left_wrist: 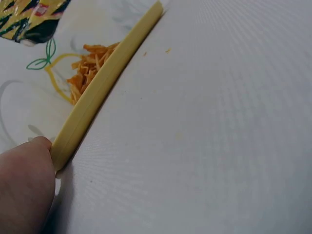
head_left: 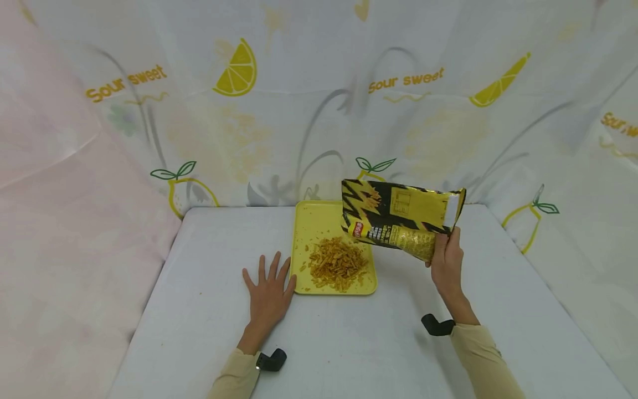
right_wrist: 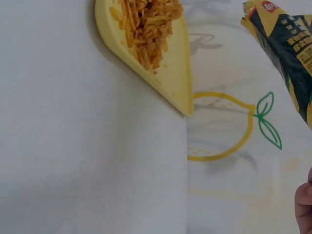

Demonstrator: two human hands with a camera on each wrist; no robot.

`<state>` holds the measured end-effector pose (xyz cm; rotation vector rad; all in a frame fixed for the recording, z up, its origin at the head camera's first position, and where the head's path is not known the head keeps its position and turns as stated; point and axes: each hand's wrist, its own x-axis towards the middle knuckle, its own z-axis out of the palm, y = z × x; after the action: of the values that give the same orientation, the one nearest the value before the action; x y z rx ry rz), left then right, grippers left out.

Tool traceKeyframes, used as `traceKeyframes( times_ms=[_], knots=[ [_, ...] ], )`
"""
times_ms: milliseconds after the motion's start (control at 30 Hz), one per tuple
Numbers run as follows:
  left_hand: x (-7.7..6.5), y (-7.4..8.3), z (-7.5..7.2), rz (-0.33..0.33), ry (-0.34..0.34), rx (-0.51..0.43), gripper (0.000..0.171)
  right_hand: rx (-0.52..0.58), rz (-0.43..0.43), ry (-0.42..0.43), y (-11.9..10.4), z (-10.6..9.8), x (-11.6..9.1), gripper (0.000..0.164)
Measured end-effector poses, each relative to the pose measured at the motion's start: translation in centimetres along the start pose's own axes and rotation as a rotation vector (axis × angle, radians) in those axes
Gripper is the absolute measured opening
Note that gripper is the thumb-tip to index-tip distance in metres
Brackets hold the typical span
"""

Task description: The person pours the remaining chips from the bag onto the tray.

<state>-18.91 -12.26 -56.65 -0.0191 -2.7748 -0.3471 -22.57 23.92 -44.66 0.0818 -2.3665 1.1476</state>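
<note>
A yellow and black snack bag point(head_left: 399, 208) is tipped on its side in the air, its left end over the tray. My right hand point(head_left: 447, 269) grips it by its right end. Under the bag's left end is a yellow rectangular tray point(head_left: 306, 221) with a heap of orange-brown crispy snack sticks point(head_left: 339, 263) toward its near side. Beside the tray's left edge, my left hand point(head_left: 269, 296) lies with fingers spread on the table. Its thumb is right at the tray's rim point(left_wrist: 92, 100), as the left wrist view also shows.
A white-covered table point(head_left: 214, 244) holds the tray, with a few small crumbs point(left_wrist: 167, 50) beside it. Behind the table hangs a pale curtain point(head_left: 299, 111) printed with lemons and lettering. A black wrist camera point(head_left: 437, 325) sits at the right cuff, another point(head_left: 272, 360) at the left.
</note>
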Motion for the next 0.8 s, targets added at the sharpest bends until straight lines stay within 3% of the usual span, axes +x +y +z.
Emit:
traceKeyframes(
  times_ms=[167,467,667,800],
  knots=[
    [0.0,0.0,0.1,0.007,0.009,0.003,0.051,-0.028,-0.036,0.009,-0.3,0.1,0.0,0.029],
    [0.0,0.1,0.1,0.005,-0.005,0.007,0.051,0.079,0.078,-0.002,-1.9,-0.4,-0.4,0.029],
    [0.0,0.0,0.1,0.004,-0.001,0.006,0.051,0.022,0.083,-0.043,-0.6,-0.2,0.1,0.032],
    [0.0,0.1,-0.1,-0.003,-0.011,0.005,0.051,0.042,0.094,0.007,-0.4,-0.1,0.1,0.036]
  ],
)
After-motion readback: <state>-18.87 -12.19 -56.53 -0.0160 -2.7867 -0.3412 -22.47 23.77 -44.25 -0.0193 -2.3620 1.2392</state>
